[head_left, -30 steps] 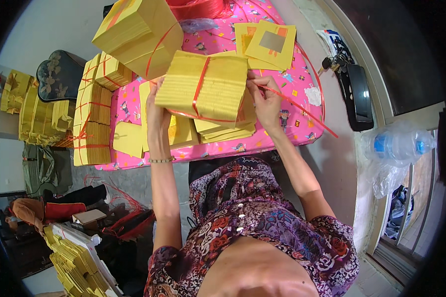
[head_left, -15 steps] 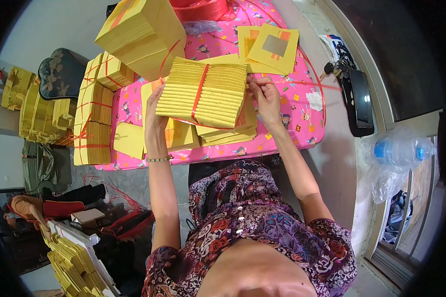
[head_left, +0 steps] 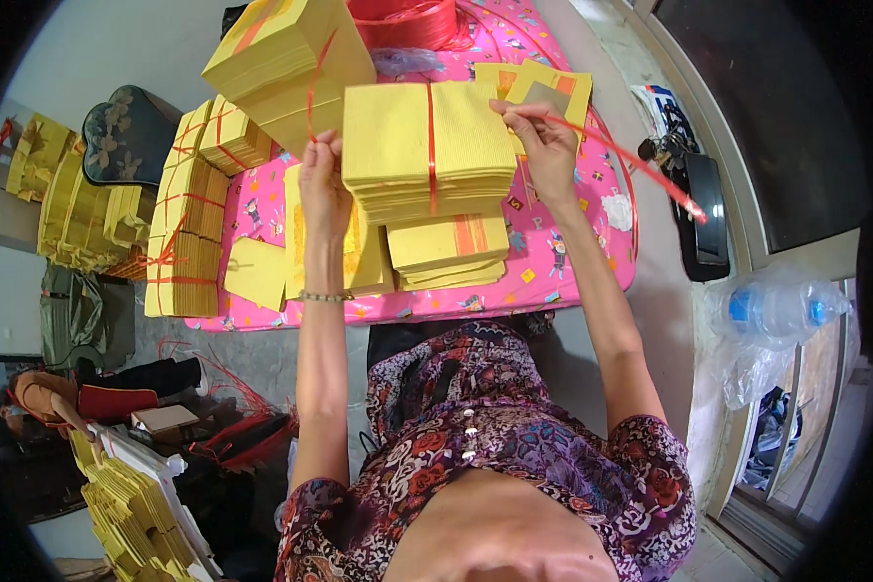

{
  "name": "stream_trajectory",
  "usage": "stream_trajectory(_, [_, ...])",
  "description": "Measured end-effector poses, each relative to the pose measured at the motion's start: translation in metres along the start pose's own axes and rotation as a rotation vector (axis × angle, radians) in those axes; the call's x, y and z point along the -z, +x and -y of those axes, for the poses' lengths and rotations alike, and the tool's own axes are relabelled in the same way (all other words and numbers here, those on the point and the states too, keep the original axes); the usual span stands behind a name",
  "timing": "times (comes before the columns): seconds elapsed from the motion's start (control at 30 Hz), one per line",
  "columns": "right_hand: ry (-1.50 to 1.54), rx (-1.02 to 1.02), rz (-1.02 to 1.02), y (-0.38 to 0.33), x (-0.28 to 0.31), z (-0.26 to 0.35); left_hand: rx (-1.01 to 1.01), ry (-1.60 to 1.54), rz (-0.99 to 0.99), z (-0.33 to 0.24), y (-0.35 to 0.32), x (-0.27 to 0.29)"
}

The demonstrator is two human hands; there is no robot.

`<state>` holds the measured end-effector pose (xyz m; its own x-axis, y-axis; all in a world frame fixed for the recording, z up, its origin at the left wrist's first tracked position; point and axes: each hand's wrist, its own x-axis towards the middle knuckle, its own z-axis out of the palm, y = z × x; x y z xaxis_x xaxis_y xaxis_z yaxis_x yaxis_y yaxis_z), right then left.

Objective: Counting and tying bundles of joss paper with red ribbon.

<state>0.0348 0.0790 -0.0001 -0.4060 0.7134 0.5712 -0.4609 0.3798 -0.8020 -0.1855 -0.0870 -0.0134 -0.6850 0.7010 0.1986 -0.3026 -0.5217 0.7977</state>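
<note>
A bundle of yellow paper sheets (head_left: 388, 141) rests above other yellow paper at the middle of the table, with one red plastic strap (head_left: 432, 145) running down its top and front. My left hand (head_left: 325, 189) is closed at the bundle's left side, pinching a red strap end (head_left: 311, 107) that stands up past its fingertips. By the right far corner, my right hand (head_left: 545, 145) is closed on another red strap length (head_left: 630, 160), whose loose end trails out to the right. The bundle's underside is hidden.
A pink patterned table (head_left: 592, 262) carries a tall yellow paper stack (head_left: 306, 82), strapped bundles (head_left: 186, 223) at the left and a lower stack (head_left: 451, 247) nearer me. A red strap coil (head_left: 403, 24) lies at the far side. Loose sheets (head_left: 577, 87) lie far right.
The bundle has turned and tipped from showing its layered edges to lying with its broad face up. Both hands have shifted, and the right strap end has swung outward and down.
</note>
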Motion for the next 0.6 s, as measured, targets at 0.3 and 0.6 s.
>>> stream_trajectory(0.3, [0.01,-0.148,0.163,0.002,0.011,0.011,-0.073,0.272,0.037,-0.007,0.001,0.006])
stream_trajectory(0.6, [-0.164,-0.214,0.238,0.013,0.011,0.025,-0.288,1.038,0.418,-0.064,0.024,-0.054])
